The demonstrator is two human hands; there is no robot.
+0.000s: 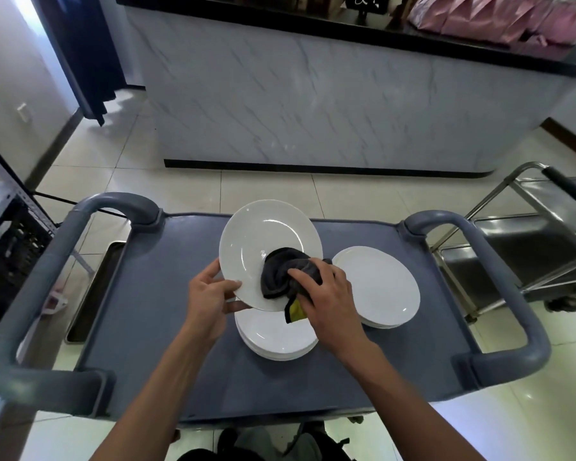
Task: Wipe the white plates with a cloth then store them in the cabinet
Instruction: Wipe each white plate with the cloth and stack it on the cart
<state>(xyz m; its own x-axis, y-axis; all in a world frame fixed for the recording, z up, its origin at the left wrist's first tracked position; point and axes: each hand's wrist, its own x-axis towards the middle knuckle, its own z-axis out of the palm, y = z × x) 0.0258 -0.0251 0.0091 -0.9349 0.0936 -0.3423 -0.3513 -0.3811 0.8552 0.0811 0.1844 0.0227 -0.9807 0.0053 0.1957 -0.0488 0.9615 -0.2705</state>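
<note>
A white plate [263,237] is tilted up above the grey cart top [167,314]. My left hand [210,297] pinches its lower left rim, thumb on the face. My right hand [326,294] grips a dark grey cloth [276,274] with a yellow corner and presses it on the plate's lower right part. Under the raised plate lies a stack of white plates [276,341]. A second stack of white plates [379,287] sits to the right on the cart.
The cart has thick grey handles, a left handle [47,281] and a right handle [499,267]. A steel trolley [526,227] stands at the right. A marble-fronted counter [313,104] rises ahead across tiled floor. A metal tray [94,287] lies left of the cart.
</note>
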